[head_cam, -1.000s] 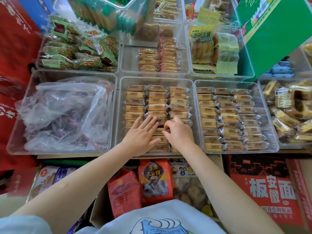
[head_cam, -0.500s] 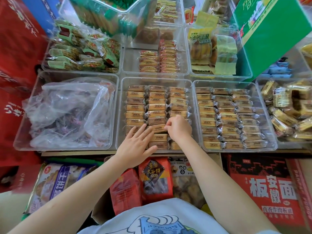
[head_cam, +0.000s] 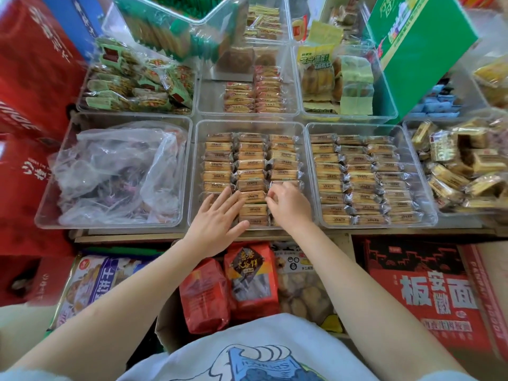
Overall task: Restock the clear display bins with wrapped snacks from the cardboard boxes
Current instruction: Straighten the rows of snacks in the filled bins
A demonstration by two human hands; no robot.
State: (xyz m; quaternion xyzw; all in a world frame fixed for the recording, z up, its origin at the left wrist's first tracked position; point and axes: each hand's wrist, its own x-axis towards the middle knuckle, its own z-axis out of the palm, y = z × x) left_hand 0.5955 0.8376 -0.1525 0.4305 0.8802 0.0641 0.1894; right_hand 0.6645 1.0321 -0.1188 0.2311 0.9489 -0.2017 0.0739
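Left hand [head_cam: 217, 220] flat, fingers straight, on wrapped snacks [head_cam: 251, 163] in centre clear bin [head_cam: 192, 171]. Right hand [head_cam: 288, 206] curled at right column, apparently pinching one wrapper. Neighbouring bin [head_cam: 312, 171] holds similar rows.

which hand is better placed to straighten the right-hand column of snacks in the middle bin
Right. The right hand is already at that column in the middle bin, fingers curled at a wrapped snack. The left hand lies flat over the left column.
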